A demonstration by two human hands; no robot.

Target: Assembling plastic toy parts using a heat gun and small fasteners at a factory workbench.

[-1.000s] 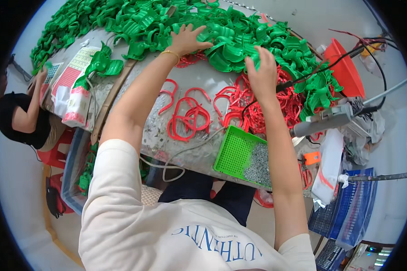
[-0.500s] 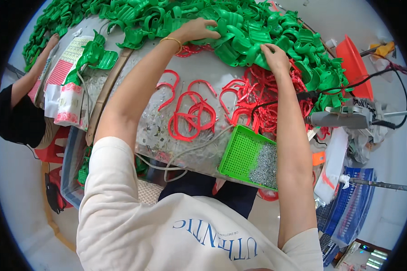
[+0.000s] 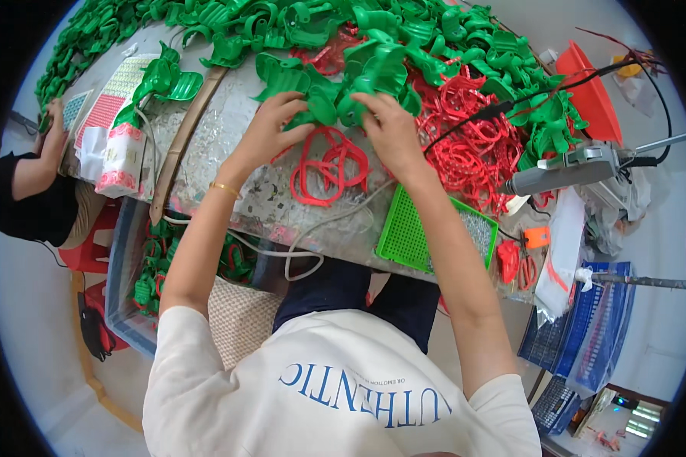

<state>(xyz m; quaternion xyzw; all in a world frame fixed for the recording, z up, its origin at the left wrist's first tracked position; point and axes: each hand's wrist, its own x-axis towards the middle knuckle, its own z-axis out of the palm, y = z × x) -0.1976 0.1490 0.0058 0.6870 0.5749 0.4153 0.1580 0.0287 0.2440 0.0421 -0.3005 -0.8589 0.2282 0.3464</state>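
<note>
Both of my hands are in the middle of the table, at the near edge of a big heap of green plastic parts [image 3: 404,38]. My left hand [image 3: 270,129] and my right hand [image 3: 389,126] grip one clump of green plastic parts [image 3: 335,95] between them. Just below the hands lie red plastic rings [image 3: 331,164] on the table top. A larger tangle of red rings [image 3: 469,137] spreads to the right of my right hand.
A green mesh tray [image 3: 404,228] with small metal pieces sits at the table's near edge. A grey powered tool [image 3: 560,171] with cables hangs at right, an orange bin [image 3: 591,87] behind it. Another person [image 3: 30,190] sits at far left. A crate of green parts [image 3: 149,282] stands under the table.
Both hands have come back from the far heap toward me, pulling a clump of green parts with them to just above the red rings.
</note>
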